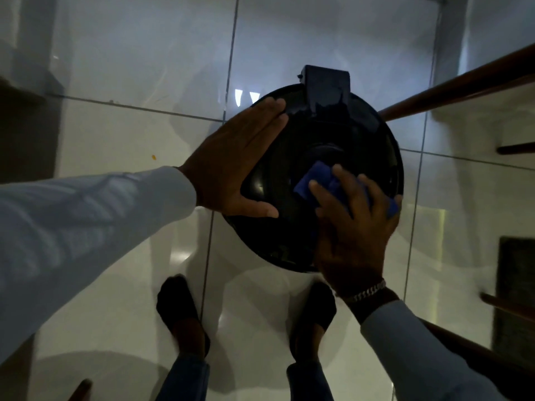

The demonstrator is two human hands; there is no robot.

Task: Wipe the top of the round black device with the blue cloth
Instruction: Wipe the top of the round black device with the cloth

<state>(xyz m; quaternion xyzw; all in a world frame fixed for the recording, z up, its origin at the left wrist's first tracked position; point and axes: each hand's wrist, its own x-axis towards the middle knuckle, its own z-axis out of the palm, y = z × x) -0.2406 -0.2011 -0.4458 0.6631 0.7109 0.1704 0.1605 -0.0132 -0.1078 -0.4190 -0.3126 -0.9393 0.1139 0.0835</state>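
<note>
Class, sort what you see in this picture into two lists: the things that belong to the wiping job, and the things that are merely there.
Belongs to the job:
round black device
blue cloth
right hand, pressing the cloth
left hand, flat on the device

Merely there:
tiled floor
wooden rail
bracelet
orange speck on the floor
</note>
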